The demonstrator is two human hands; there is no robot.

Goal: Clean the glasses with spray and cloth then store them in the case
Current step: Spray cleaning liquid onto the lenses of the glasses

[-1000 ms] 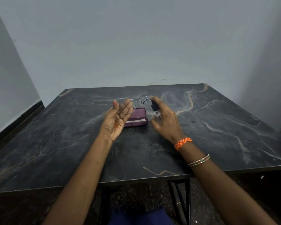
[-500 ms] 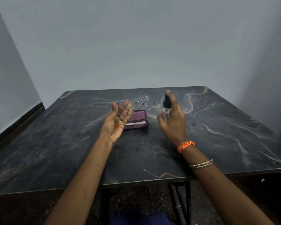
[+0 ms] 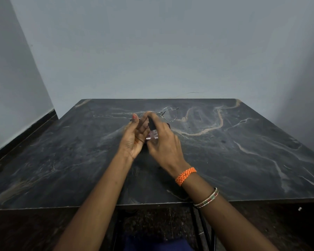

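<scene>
Nearest, an orange wristband (image 3: 185,176) and thin bangles (image 3: 206,198) ring the right forearm. Above the dark marbled table (image 3: 243,160), the right hand (image 3: 164,144) wraps a small spray bottle (image 3: 152,128) (black cap up). The left hand (image 3: 134,138) pinches the wire-rimmed glasses (image 3: 168,114) beside it. Both hands hide most of the purple case (image 3: 151,139) behind them.

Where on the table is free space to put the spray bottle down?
The table is bare along its whole right side, right of the right hand, and along its left side, left of the left hand. The middle is crowded: both hands, the spray bottle, the glasses, and the case mostly hidden beneath.
</scene>
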